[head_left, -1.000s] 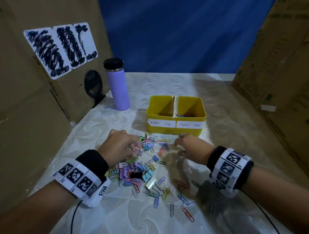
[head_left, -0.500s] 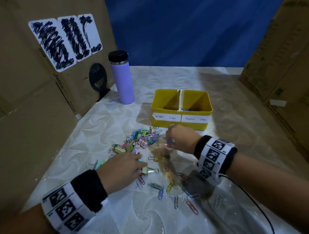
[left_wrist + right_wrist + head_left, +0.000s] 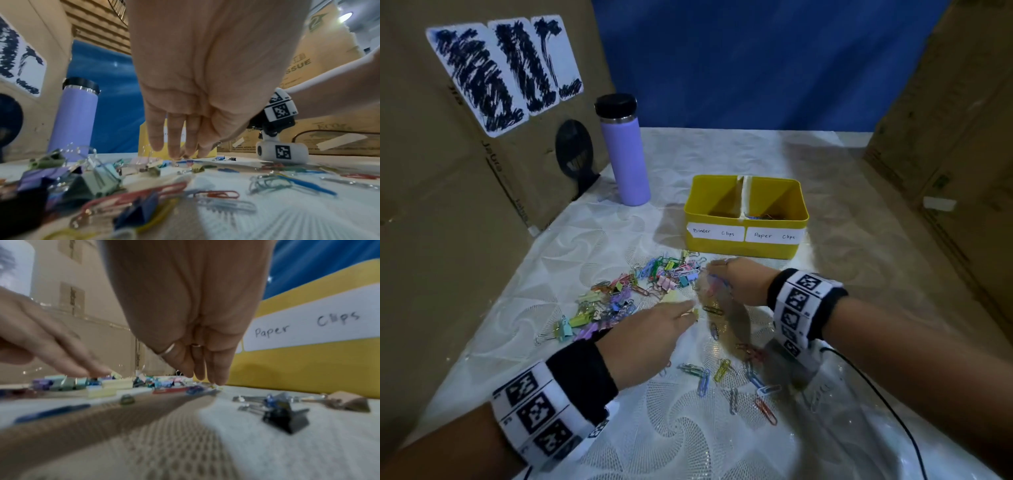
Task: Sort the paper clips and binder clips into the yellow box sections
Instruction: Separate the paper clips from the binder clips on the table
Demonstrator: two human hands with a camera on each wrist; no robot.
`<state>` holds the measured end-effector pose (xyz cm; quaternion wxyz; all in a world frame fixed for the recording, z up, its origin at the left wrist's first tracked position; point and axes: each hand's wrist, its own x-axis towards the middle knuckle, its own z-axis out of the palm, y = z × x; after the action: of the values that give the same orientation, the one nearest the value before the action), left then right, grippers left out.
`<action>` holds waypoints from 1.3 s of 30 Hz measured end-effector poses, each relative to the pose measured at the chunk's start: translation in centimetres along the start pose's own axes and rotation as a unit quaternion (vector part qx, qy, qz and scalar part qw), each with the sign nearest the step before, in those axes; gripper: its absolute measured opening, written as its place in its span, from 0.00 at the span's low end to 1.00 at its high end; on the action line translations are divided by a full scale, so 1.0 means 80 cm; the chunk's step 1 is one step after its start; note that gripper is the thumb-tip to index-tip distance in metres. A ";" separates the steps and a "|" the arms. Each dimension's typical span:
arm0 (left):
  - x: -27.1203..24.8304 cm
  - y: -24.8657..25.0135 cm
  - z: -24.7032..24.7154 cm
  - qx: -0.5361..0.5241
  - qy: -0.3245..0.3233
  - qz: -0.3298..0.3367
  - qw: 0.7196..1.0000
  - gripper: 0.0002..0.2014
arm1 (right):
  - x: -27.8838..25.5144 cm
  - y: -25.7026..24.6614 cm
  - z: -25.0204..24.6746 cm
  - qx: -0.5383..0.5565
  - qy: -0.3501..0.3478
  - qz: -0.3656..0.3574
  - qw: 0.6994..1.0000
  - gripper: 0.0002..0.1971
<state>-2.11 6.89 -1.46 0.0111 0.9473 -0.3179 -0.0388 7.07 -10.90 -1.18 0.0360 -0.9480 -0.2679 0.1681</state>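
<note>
Two labels (image 3: 745,234) read "Binder Clips", "Paper Clips".

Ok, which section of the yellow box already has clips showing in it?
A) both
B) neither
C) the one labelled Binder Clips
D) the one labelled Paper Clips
D: in the head view a few coloured clips lie at the bottom of the Paper Clips section of the yellow box, while what shows of the Binder Clips section is bare yellow.
</note>
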 end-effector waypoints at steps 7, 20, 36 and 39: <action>0.012 0.004 -0.011 0.045 -0.198 -0.061 0.977 0.33 | -0.025 0.000 0.004 -0.008 -0.031 -0.049 0.998 0.23; 0.019 0.023 0.009 -0.178 -0.147 -0.058 0.971 0.13 | -0.147 0.030 0.034 0.052 -0.034 -0.108 0.992 0.27; 0.040 0.073 0.015 -0.086 -0.152 -0.061 0.983 0.38 | -0.140 0.022 0.058 0.096 0.004 -0.015 0.995 0.27; 0.046 0.059 0.020 -0.146 -0.146 -0.059 0.977 0.22 | -0.141 0.013 0.064 0.039 0.023 -0.058 0.997 0.21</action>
<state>-2.12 0.90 -3.08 0.0999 0.9367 -0.2503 -0.2234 -3.15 -17.78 -2.77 0.0889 -0.9323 -0.3149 0.1542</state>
